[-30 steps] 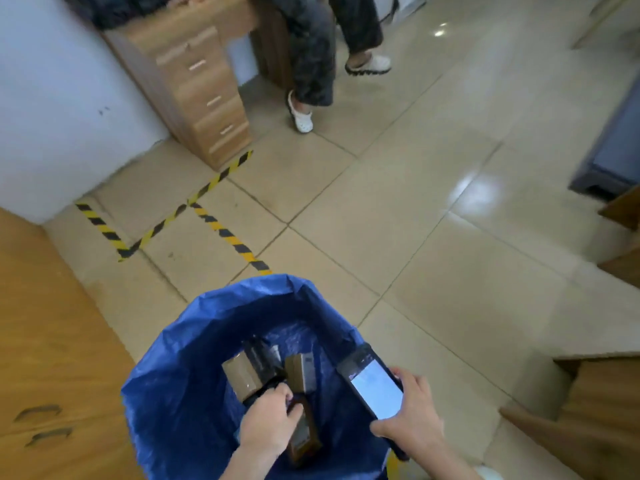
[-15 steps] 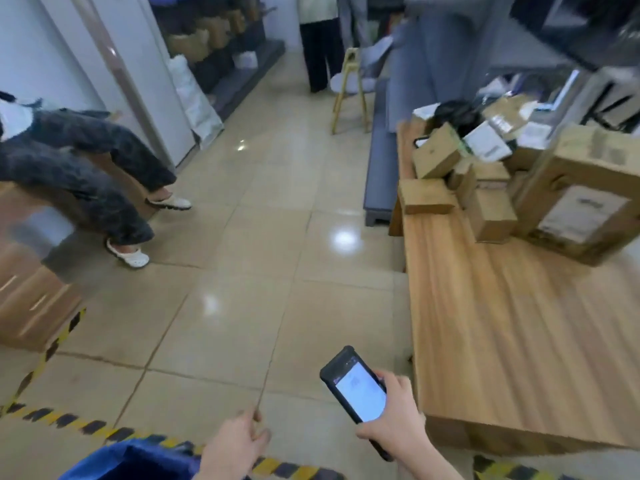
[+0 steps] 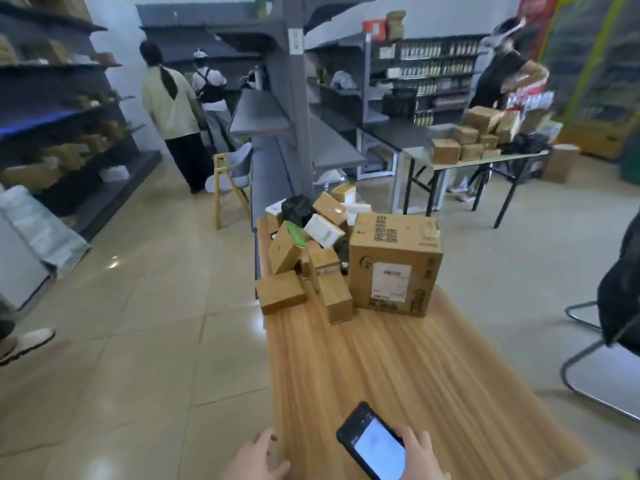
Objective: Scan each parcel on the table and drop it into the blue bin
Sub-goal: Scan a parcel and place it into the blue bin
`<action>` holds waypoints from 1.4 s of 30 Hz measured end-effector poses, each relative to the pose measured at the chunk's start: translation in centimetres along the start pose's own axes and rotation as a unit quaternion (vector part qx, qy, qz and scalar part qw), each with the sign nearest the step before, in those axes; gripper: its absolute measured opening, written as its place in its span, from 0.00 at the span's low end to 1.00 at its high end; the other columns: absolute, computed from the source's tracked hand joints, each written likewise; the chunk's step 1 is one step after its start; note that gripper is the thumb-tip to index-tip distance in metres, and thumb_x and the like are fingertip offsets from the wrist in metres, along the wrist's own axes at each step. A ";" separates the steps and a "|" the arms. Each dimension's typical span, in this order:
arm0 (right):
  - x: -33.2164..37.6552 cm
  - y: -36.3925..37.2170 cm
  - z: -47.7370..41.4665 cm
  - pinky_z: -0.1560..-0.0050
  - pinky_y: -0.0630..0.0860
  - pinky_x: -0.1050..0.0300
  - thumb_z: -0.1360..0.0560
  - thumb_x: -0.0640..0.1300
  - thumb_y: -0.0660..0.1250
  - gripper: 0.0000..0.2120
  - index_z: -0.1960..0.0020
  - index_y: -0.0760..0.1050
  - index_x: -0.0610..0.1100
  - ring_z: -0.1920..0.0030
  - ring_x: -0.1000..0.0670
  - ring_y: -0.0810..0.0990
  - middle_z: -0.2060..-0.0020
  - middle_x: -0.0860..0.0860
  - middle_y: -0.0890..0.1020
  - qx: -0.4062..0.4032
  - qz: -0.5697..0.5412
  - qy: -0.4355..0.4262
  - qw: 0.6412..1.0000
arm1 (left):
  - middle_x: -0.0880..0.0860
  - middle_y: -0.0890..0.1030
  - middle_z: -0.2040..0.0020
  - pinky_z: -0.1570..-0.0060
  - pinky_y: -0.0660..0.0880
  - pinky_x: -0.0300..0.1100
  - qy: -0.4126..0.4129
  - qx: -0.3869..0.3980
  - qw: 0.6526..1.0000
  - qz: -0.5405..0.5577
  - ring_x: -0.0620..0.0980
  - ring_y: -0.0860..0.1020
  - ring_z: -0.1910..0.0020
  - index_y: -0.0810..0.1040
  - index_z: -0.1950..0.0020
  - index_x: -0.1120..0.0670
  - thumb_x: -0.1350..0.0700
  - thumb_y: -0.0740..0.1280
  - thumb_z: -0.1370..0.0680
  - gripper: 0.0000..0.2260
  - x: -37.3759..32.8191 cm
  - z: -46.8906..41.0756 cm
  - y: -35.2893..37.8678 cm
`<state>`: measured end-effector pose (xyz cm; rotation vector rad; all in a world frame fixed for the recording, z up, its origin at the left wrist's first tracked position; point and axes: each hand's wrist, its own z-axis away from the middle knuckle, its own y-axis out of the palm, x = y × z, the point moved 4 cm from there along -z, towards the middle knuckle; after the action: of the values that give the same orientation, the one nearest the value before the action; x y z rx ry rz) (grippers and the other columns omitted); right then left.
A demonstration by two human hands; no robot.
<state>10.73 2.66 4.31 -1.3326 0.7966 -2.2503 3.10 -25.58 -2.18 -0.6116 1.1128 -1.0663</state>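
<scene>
Looks down the length of a wooden table [image 3: 398, 393] from its near end. Grips a dark handheld scanner [image 3: 372, 445] in the right hand [image 3: 419, 457], with fingers curled over its right edge and its pale lit screen facing up, low over the near part of the tabletop. Holds nothing in the left hand [image 3: 258, 459], its fingers loose and uncurled at the table's near left corner (touching the edge or just off it, hard to tell). Faces the parcels [image 3: 329, 251], heaped at the far end of the table and well apart from both hands. At the right of the heap, a large brown carton [image 3: 394, 261], upright, with a white label on its near face. Just beside it on the left, a narrow brown box [image 3: 334, 292] lying lengthwise. At the table's left edge, a small flat box [image 3: 281, 293], and behind it a tilted box [image 3: 284, 249] leaning into the pile. Higher up, a white box [image 3: 323, 230] resting askew on the others, with a black bag [image 3: 297, 210] behind it. Beyond the table, grey shelving [image 3: 291, 98], a wooden chair [image 3: 232, 178], a person in a pale top [image 3: 169, 102] facing away, and a folding table [image 3: 485, 157] stacked with more brown boxes. At the far right, a metal-framed chair [image 3: 588, 382] on the tiled floor [image 3: 156, 306].
</scene>
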 end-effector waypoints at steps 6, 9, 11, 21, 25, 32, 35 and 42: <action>-3.3 -3.1 -3.5 0.32 0.60 0.64 0.29 0.59 0.68 0.32 0.29 0.62 0.51 0.33 0.54 0.66 0.36 0.50 0.64 -0.060 -0.044 0.018 0.997 | 0.43 0.66 0.36 0.44 0.72 0.38 0.066 -0.028 0.997 -0.007 0.41 0.73 0.40 0.63 0.31 0.40 0.36 0.66 0.28 0.28 -7.2 -6.4 -0.9; -3.7 -3.8 -5.3 0.34 0.64 0.57 0.35 0.63 0.70 0.40 0.29 0.57 0.54 0.34 0.56 0.65 0.36 0.52 0.61 -0.059 -0.035 0.070 0.995 | 0.44 0.64 0.35 0.48 0.75 0.37 0.104 -0.029 0.994 -0.017 0.44 0.74 0.44 0.63 0.29 0.43 0.37 0.66 0.26 0.28 -10.3 -10.3 -2.0; -3.3 -4.0 -6.7 0.32 0.64 0.53 0.36 0.65 0.70 0.43 0.28 0.55 0.54 0.33 0.55 0.63 0.34 0.52 0.60 -0.058 -0.032 0.100 0.993 | 0.45 0.63 0.32 0.51 0.78 0.38 0.113 -0.039 0.993 -0.021 0.45 0.73 0.43 0.62 0.28 0.43 0.38 0.67 0.26 0.29 -12.0 -13.2 -3.0; -0.3 -1.9 -15.3 0.35 0.68 0.50 0.45 0.60 0.72 0.49 0.29 0.53 0.58 0.40 0.57 0.66 0.42 0.56 0.60 -0.057 -0.050 0.207 0.975 | 0.56 0.49 0.22 0.26 0.60 0.57 0.177 -0.045 0.975 -0.123 0.60 0.48 0.23 0.52 0.22 0.45 0.40 0.68 0.26 0.38 -20.0 -28.6 -6.0; 0.4 0.3 -17.6 0.40 0.67 0.54 0.47 0.54 0.68 0.46 0.31 0.54 0.60 0.48 0.61 0.66 0.47 0.59 0.59 -0.039 -0.052 0.252 0.966 | 0.58 0.41 0.21 0.27 0.49 0.63 0.188 0.019 0.965 -0.180 0.63 0.40 0.23 0.50 0.22 0.42 0.34 0.66 0.27 0.40 -20.9 -33.1 -4.6; 1.4 1.1 -19.6 0.40 0.67 0.50 0.48 0.53 0.72 0.49 0.30 0.56 0.59 0.47 0.58 0.68 0.45 0.58 0.60 -0.005 -0.034 0.251 0.967 | 0.56 0.46 0.21 0.28 0.57 0.62 0.232 -0.039 0.959 -0.156 0.61 0.41 0.23 0.61 0.27 0.44 0.34 0.59 0.24 0.28 -17.8 -32.0 -3.1; 2.3 1.0 -20.1 0.41 0.67 0.51 0.47 0.51 0.73 0.48 0.30 0.58 0.58 0.47 0.57 0.69 0.44 0.57 0.61 -0.022 -0.026 0.239 0.970 | 0.52 0.52 0.22 0.27 0.56 0.53 0.271 -0.075 0.959 -0.038 0.57 0.48 0.23 0.68 0.30 0.46 0.34 0.59 0.24 0.26 -14.2 -29.7 -3.4; 3.6 1.8 -20.3 0.44 0.66 0.54 0.44 0.49 0.73 0.46 0.29 0.58 0.57 0.53 0.57 0.71 0.44 0.57 0.61 -0.025 0.005 0.219 0.975 | 0.40 0.53 0.26 0.38 0.70 0.40 0.215 -0.046 0.970 0.104 0.44 0.66 0.30 0.62 0.29 0.39 0.36 0.57 0.27 0.26 -7.8 -27.7 -3.5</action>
<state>-8.84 4.53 -2.24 -0.8526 1.0032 -2.5689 -24.34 -17.10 -6.10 -0.3294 1.5756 -0.9913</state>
